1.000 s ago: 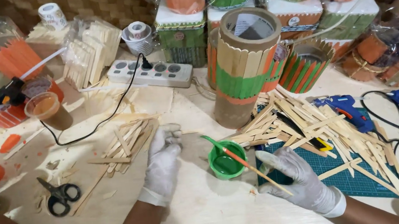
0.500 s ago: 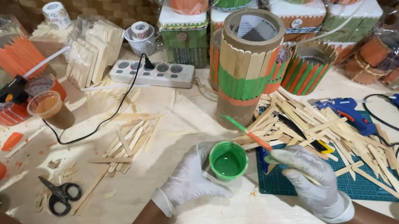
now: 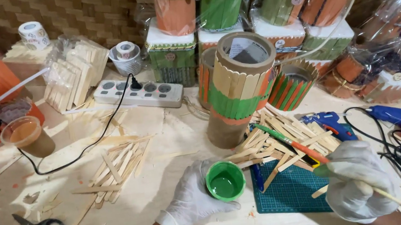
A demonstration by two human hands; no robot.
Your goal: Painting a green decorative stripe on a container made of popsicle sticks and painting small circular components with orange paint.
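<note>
Head view: left hand (image 3: pixel 194 201) fingers now cup the green paint pot (image 3: pixel 225 180); right hand (image 3: pixel 354 179) fingers still pinch the paintbrush (image 3: pixel 292 143).

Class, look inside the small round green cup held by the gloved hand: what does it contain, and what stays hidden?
The small round green cup holds glossy green paint, gripped by the white-gloved left hand. The paint covers the cup's bottom, so its depth cannot be seen.

Small green paint pot (image 3: pixel 225 180): round, open-topped, w/ wet green paint inside, upright on the bench just left of the green cutting mat, cupped by gloved left hand (image 3: pixel 194 201). Paintbrush (image 3: pixel 293 145): thin, green-to-orange handle w/ bare wood end, tilted, its far end over the pale stick pile, pinched in gloved right hand (image 3: pixel 354 180).
</note>
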